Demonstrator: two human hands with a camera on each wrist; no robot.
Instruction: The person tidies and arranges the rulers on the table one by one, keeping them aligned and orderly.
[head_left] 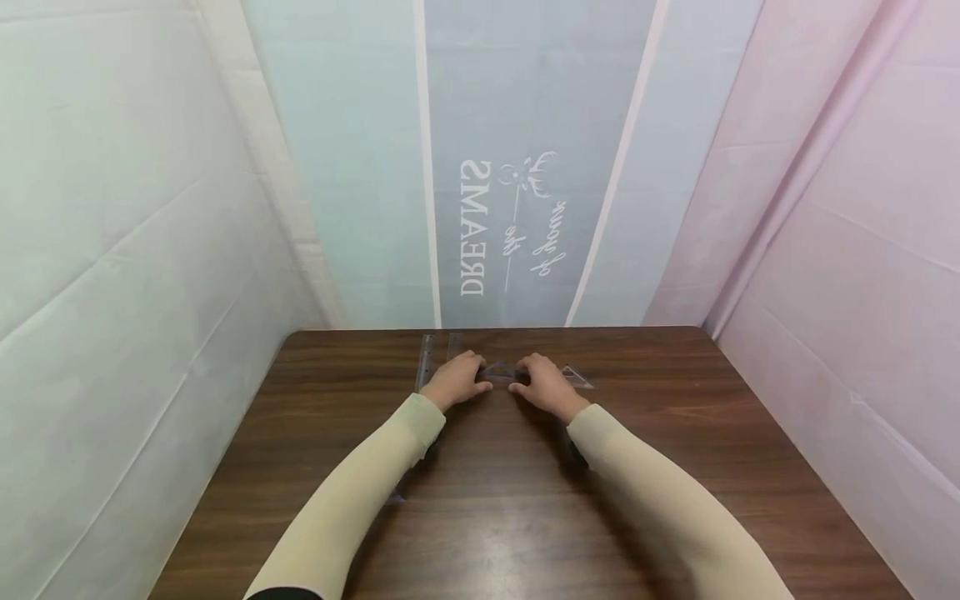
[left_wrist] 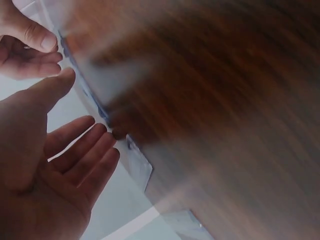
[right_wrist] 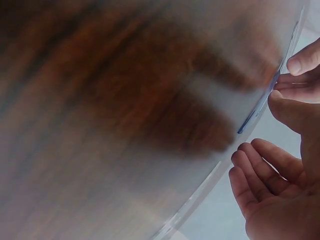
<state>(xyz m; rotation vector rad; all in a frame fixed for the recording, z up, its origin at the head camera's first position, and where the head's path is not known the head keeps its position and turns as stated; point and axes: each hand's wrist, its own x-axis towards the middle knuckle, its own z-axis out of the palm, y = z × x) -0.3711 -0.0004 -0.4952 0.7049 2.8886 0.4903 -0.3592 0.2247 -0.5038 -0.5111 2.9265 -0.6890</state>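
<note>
A clear plastic protractor (head_left: pixel 500 372) lies flat near the table's far edge, between the two hands. My left hand (head_left: pixel 455 379) is at its left side, thumb apart from the relaxed fingers. From the right, my right hand (head_left: pixel 551 385) mirrors it, fingertips close to the protractor's other end. Both wrist views show loosely bent fingers with nothing pinched between them. Just left of the left hand lie a clear straight ruler (head_left: pixel 425 362) and another clear strip (head_left: pixel 454 343), partly hidden by that hand. Beyond the right hand sits a clear set square (head_left: pixel 576 377), its near part covered.
The dark wood-grain table (head_left: pixel 495 500) ends at a far edge against a pale blue printed curtain (head_left: pixel 375 167). White fabric walls stand on both sides. A small bluish clear corner (head_left: pixel 396 498) peeks out beside the left forearm.
</note>
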